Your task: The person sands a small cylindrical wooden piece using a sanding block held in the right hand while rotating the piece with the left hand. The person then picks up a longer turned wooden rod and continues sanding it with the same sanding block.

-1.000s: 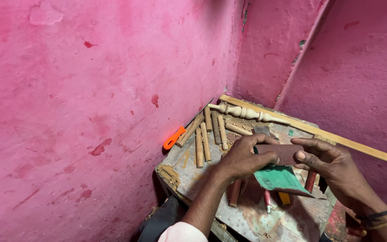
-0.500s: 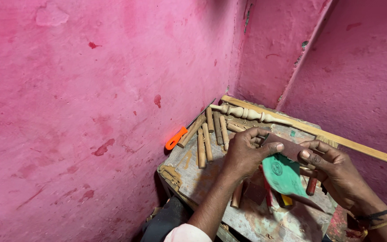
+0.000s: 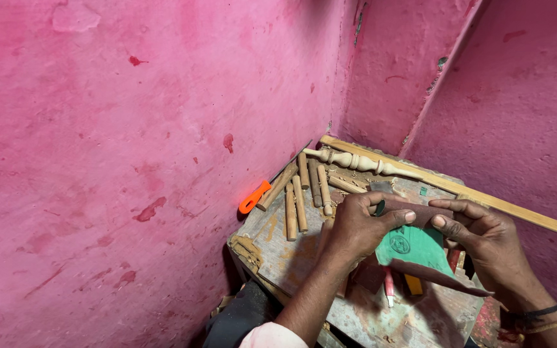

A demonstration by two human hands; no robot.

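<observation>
Both hands hold one sheet of sandpaper (image 3: 414, 248), green on its back and brown on its rough side, above a small worn wooden table (image 3: 272, 245). My left hand (image 3: 356, 229) pinches the sheet's left edge between thumb and fingers. My right hand (image 3: 485, 241) grips its right edge, with dark bangles on the wrist. The sheet is folded over at the top and sags below the hands. Several plain wooden dowels (image 3: 298, 200) lie on the table just beyond my left hand.
A turned wooden spindle (image 3: 356, 161) and a long flat wooden strip (image 3: 459, 190) lie along the table's far edge. An orange tool handle (image 3: 254, 196) sticks out at the table's left edge. Pink walls close in on the left, back and right.
The sandpaper went from flat to turned on edge, and is now folded over with the brown side along the top. Both hands stayed together above the table.
</observation>
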